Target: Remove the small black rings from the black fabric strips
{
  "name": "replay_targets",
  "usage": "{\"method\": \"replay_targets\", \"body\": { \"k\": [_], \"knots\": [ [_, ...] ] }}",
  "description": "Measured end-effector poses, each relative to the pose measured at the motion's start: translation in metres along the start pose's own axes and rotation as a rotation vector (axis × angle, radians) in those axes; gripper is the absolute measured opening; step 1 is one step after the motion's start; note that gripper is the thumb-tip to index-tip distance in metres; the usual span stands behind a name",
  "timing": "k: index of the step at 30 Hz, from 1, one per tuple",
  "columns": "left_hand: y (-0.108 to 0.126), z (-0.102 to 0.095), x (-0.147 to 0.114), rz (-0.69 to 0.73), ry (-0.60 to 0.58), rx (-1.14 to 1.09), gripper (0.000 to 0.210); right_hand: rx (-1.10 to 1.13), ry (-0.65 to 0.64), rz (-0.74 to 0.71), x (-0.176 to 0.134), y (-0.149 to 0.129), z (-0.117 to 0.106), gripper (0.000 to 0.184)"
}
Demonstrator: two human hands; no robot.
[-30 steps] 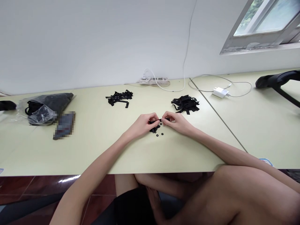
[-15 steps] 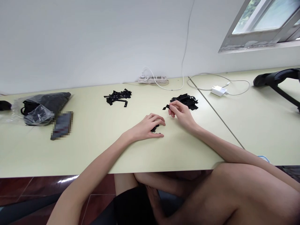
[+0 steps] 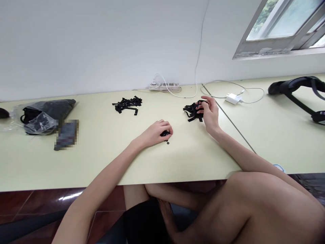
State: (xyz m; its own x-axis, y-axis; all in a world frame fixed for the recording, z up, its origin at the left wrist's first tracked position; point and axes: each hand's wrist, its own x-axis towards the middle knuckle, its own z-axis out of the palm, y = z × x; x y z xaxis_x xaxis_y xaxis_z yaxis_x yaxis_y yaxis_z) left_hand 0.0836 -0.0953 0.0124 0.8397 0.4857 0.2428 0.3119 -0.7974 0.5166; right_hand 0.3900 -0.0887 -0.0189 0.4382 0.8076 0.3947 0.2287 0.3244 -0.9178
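My left hand (image 3: 158, 132) rests on the table with its fingers curled over a small heap of black rings (image 3: 165, 133). Its thumb and forefinger come together there; what is between them is hidden. One loose ring (image 3: 168, 143) lies just below the heap. My right hand (image 3: 210, 113) is at the right side of a pile of flat black strips (image 3: 194, 112), fingers apart and partly among the strips, with the forefinger raised. One dark strip crosses close to these fingers, though no firm grip on it shows. Another pile of black strips (image 3: 127, 105) lies farther left.
At the far left lies a clear plastic bag (image 3: 40, 122) of black items, beside a blurred dark object (image 3: 66, 134). A power strip (image 3: 164, 87) sits against the wall. A white charger (image 3: 233, 98) with its cable and a black headset-like item (image 3: 291, 95) are to the right.
My right hand has moved right and up onto the strip pile; the black strip it held out at the left no longer shows there. My left hand's fingers have closed down over the rings.
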Motion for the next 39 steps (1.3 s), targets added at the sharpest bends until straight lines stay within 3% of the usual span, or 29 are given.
{"method": "replay_targets", "body": {
  "k": [7, 17, 21, 26, 31, 39],
  "knots": [
    [-0.006, -0.003, -0.001, -0.005, 0.037, 0.006, 0.02, -0.212, -0.042, -0.193, -0.005, 0.006, -0.003, 0.041],
    [-0.004, 0.004, 0.002, -0.013, 0.182, -0.075, 0.015, -0.39, -0.077, -0.299, -0.013, -0.01, 0.0, 0.032],
    [-0.023, -0.011, 0.0, -0.194, 0.366, 0.04, 0.013, -0.407, -0.051, -0.296, -0.013, -0.01, 0.004, 0.031],
    [-0.076, -0.041, -0.018, -0.556, 0.669, 0.306, 0.024, -0.404, -0.08, -0.303, -0.012, -0.008, 0.007, 0.029],
    [-0.112, -0.052, -0.037, -0.789, 0.615, 0.319, 0.03, -0.398, -0.137, -0.309, -0.013, -0.008, 0.011, 0.027],
    [-0.116, -0.055, -0.034, -0.778, 0.535, 0.286, 0.023, -0.374, -0.189, -0.304, -0.01, -0.008, 0.018, 0.026]
  ]
}}
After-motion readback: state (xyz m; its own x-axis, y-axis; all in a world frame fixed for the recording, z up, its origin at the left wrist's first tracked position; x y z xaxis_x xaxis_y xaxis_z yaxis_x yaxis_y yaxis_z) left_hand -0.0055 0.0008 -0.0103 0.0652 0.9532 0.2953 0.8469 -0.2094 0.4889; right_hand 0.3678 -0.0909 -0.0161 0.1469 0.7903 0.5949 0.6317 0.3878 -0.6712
